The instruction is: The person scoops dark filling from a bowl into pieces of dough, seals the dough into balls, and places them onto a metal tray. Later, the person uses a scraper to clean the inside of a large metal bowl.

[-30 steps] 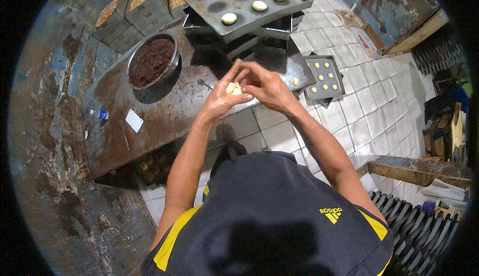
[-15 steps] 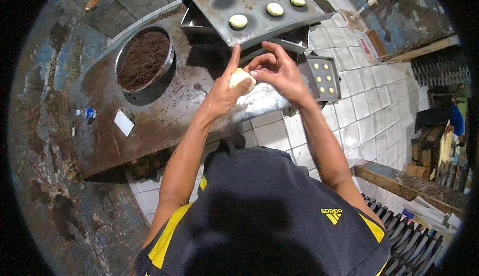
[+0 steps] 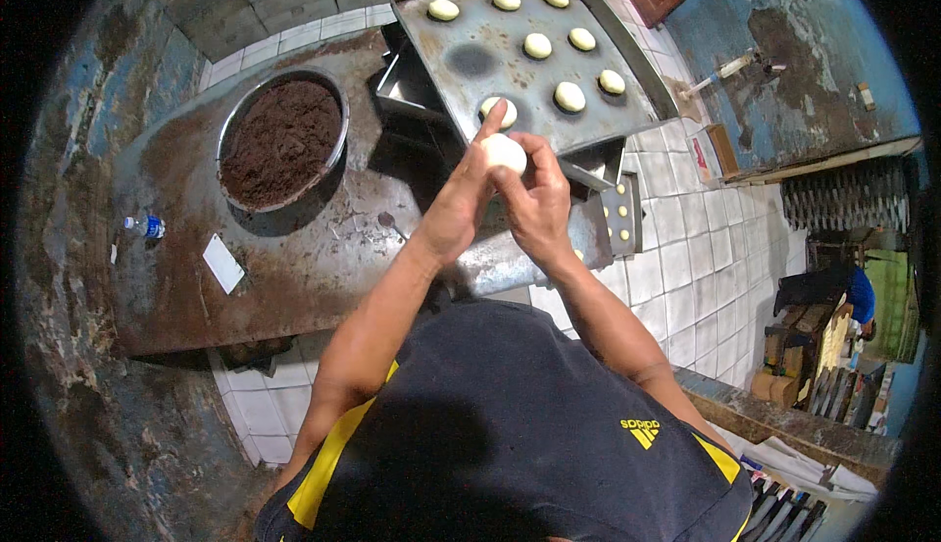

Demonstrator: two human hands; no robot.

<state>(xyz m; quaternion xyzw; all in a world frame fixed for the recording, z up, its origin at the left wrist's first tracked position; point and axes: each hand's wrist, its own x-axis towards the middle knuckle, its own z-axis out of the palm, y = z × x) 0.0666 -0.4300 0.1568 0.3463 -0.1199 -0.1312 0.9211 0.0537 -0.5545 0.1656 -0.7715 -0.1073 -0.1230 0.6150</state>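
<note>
Pale dough ball [image 3: 505, 154] between 2 hands [image 3: 541, 211], smooth face up, long axis indistinct

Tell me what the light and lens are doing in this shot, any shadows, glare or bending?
Head view: dark shadow beside the metal bowl and across the shirt; also head view: the dough ball between left hand and right hand looks bright, almost washed out; head view again: lines of the floor tiles bend with fisheye distortion, inside a black rim.

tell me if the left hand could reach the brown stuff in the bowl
Probably yes: the brown stuff lies uncovered in the bowl, nothing tall stands between, but the left hand holds a dough ball.
</note>
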